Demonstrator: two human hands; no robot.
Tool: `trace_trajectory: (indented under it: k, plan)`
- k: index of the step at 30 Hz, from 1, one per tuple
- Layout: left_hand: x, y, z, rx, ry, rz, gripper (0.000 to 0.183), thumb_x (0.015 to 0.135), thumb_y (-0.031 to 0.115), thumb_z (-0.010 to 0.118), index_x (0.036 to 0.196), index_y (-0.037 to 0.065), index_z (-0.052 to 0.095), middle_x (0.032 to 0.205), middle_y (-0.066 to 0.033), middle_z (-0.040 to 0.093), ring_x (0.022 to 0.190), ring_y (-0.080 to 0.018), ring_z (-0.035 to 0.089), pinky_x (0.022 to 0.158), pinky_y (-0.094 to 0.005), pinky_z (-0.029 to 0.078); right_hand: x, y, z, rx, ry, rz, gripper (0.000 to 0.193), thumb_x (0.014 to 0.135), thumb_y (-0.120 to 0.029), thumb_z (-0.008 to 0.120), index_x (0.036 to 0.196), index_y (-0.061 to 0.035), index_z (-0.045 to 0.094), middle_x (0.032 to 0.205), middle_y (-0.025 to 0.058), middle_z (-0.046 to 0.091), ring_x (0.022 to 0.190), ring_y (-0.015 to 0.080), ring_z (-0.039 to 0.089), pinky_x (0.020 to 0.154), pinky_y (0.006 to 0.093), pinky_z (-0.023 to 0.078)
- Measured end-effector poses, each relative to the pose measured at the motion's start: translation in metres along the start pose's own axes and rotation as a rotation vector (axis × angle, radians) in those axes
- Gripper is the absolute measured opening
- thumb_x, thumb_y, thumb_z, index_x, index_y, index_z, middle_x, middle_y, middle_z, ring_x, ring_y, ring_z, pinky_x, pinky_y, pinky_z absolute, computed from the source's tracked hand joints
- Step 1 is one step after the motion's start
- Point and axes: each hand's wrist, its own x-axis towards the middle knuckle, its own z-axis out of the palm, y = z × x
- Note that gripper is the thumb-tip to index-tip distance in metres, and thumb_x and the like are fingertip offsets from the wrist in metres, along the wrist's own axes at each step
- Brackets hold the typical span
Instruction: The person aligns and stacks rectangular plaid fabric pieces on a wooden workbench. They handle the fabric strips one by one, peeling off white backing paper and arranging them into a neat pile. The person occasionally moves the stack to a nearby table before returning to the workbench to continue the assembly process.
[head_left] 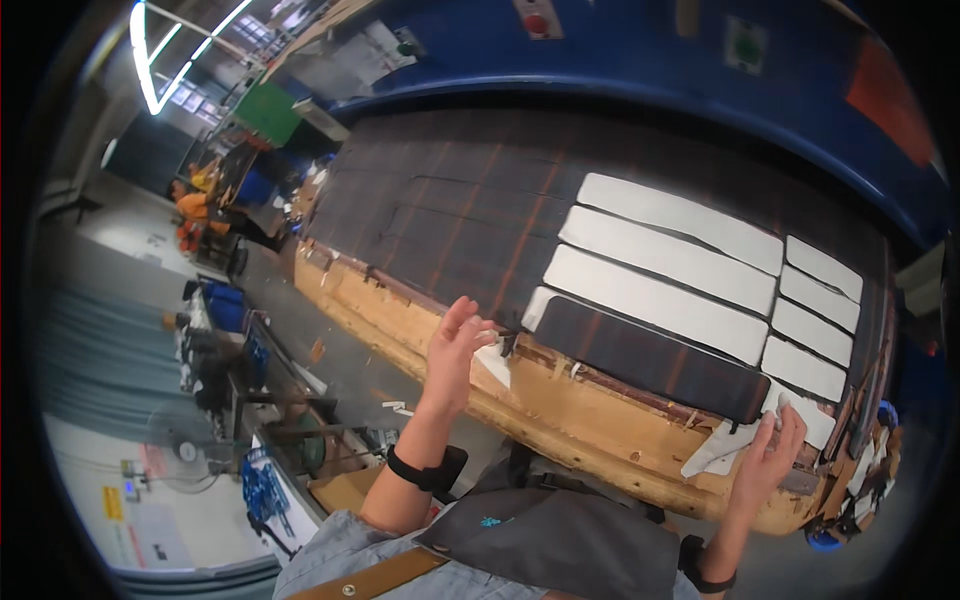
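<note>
My left hand is raised over the table's near edge, fingers bent and apart, with nothing visible in them. Beside it, a white scrap lies on the wooden edge. My right hand is at the near right corner, fingers curled in at a white irregular piece that lies partly over the edge. Between my hands lies a dark checked strip, with a white end showing at its left. Beyond it are several long white panels and a column of short white panels.
Dark checked fabric covers the table. A worn wooden rail runs along my side; a blue machine beam spans the far side. A bin of scraps stands at right. A person in orange is far left.
</note>
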Motion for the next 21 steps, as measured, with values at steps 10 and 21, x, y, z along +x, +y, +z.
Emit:
trace_trajectory:
  k: [10, 21]
  plan:
    - [0.044, 0.007, -0.06, -0.468, 0.096, -0.315, 0.025, 0.098, 0.008, 0.058, 0.115, -0.008, 0.05, 0.112, -0.0169, 0.058, 0.107, -0.0267, 0.062, 0.097, -0.0348, 0.055, -0.018, -0.064, 0.025, 0.004, -0.051, -0.168, 0.03, 0.098, -0.006, 0.057, 0.125, 0.003, 0.062, 0.119, 0.0163, 0.057, 0.108, 0.0285, 0.056, 0.092, 0.0374, 0.046]
    - [0.086, 0.009, -0.093, -0.654, -0.202, -0.569, 0.004, 0.096, 0.006, 0.059, 0.096, 0.005, 0.055, 0.094, -0.0097, 0.063, 0.098, -0.022, 0.064, 0.084, -0.0318, 0.055, -0.059, -0.208, 0.168, 0.027, -0.429, -0.378, 0.034, 0.089, -0.009, 0.069, 0.122, -0.0021, 0.064, 0.12, 0.0148, 0.057, 0.112, 0.0312, 0.054, 0.095, 0.0388, 0.045]
